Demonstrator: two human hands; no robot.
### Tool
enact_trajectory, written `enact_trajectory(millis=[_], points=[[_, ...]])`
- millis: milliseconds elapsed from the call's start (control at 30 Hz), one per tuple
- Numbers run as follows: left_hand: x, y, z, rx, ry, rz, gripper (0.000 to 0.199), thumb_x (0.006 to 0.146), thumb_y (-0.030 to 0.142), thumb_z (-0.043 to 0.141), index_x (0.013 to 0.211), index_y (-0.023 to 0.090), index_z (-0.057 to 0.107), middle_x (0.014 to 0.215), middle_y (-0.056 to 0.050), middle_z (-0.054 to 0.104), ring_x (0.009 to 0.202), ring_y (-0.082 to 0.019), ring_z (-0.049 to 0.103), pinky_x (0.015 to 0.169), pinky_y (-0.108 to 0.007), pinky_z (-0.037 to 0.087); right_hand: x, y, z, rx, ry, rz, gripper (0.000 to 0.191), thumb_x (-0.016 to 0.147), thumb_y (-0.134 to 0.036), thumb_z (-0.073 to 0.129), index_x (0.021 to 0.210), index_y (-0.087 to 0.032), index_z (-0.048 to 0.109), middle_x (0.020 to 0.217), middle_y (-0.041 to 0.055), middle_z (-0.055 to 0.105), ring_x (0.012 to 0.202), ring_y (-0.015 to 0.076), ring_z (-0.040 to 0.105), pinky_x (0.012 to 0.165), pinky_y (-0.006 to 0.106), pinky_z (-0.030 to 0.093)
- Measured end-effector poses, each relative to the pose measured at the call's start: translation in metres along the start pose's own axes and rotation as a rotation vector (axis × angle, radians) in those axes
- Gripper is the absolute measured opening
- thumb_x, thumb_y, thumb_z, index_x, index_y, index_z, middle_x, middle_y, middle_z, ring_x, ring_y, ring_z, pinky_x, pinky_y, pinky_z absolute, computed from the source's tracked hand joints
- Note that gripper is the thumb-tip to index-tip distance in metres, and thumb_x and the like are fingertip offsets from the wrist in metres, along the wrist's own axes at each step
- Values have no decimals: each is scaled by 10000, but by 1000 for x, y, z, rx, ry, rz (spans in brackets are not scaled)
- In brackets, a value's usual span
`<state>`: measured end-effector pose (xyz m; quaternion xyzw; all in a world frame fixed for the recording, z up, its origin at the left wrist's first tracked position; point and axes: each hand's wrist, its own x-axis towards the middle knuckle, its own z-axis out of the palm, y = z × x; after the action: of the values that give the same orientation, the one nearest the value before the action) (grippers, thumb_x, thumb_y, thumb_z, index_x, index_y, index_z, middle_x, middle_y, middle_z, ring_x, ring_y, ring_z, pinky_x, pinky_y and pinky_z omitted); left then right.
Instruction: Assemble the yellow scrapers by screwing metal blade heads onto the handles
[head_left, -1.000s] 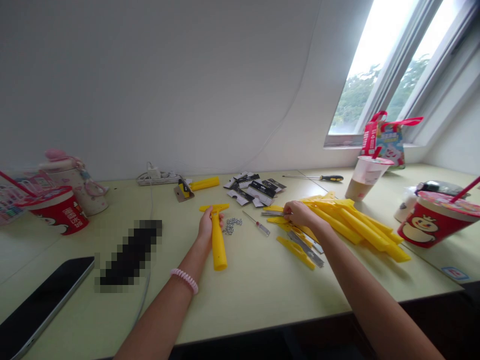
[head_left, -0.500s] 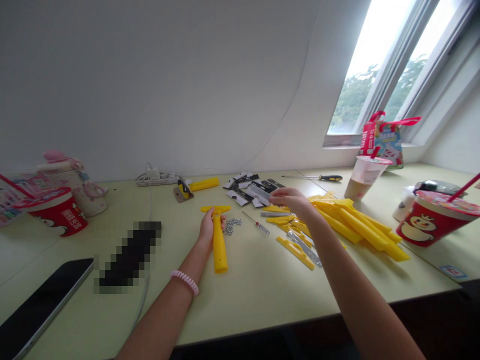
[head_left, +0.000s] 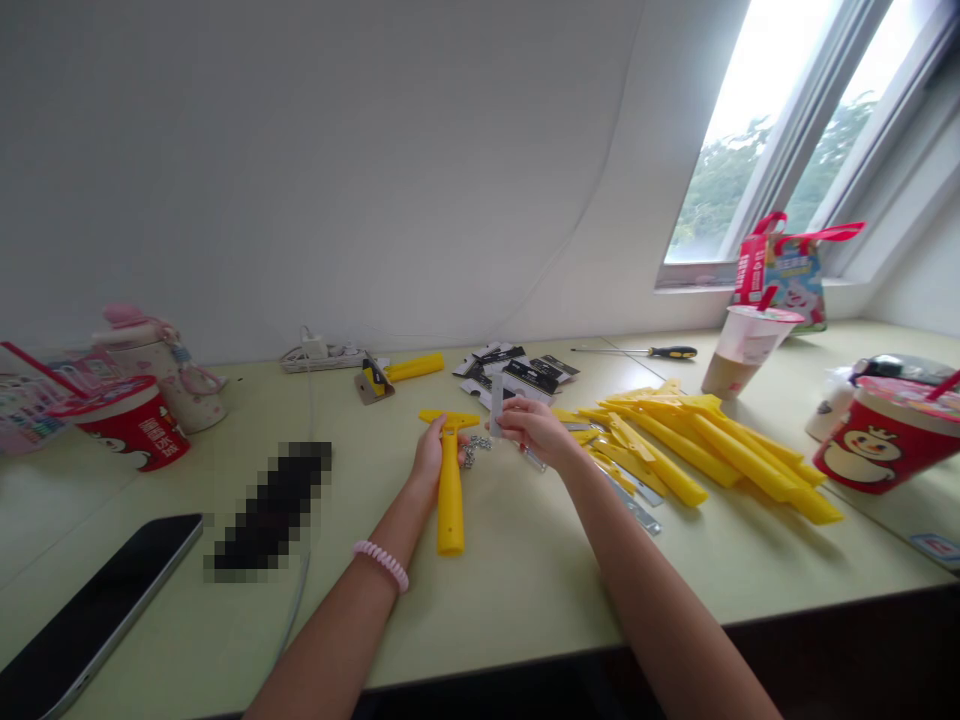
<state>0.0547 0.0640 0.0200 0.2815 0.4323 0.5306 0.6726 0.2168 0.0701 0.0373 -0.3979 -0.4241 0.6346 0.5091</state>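
Two hands gripping: left hand (head_left: pixel 433 458) clenches light, stiff scraper (head_left: pixel 451 510) at neck; right hand (head_left: pixel 534 432) pinches thin, slippery blade (head_left: pixel 496 405), safest held by ends

Left hand (head_left: pixel 433 455) closed, right hand (head_left: pixel 534 432) pinching

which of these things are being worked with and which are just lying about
In use: left hand holding a yellow scraper; right hand holding a metal blade; small screws; yellow scraper pile; carded blades

Just lying about: tablet; red paper cup; plastic drink cup; pink-trimmed bottle; power strip
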Motion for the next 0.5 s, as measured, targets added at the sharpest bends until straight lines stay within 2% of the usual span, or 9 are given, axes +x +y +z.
enact_trajectory(millis=[233,500], points=[[1,-1,0,21,-21,11,218,826,318,350,826,124,451,450,-19,551,264,-92,404,308,-191,272,-4,10,6,-14,-11,-73,194,545,-117,672,701,-155,563,627,2,627,643,164,648,659,283,537],[-3,-3,3,70,-66,18,207,826,304,353,766,129,445,460,-20,553,260,-85,403,310,-194,278,-6,10,6,-30,58,-123,205,519,-126,676,683,-172,562,657,-32,580,622,94,568,589,229,501]])
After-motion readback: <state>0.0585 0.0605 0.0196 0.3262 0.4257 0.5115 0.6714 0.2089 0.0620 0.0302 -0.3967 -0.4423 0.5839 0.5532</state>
